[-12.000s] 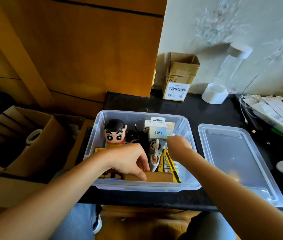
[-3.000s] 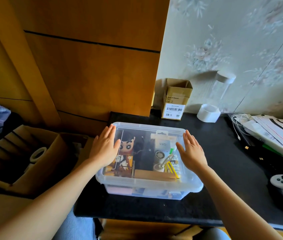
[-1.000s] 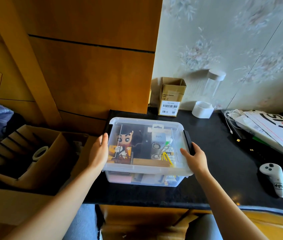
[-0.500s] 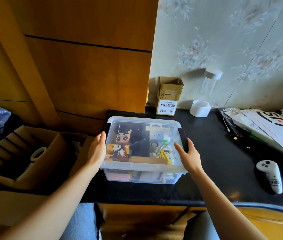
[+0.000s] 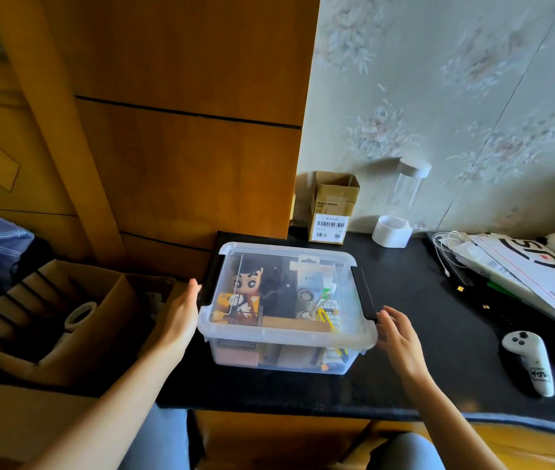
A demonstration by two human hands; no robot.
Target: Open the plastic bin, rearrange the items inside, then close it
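Head view: plastic bin at frame centre, on black desk. Lid on; black latches at L & R ends look folded down. Items visible thru lid: figurine, wooden block.

L hand: fingers straight, relaxed, beside L latch; contact w/ bin, can't tell. R hand: released, fingers loose, just beside R corner, gripping nothing.

I judge closing step, near done. Next, IMO: confirm both latches seated, press if not, then pull hands clear.
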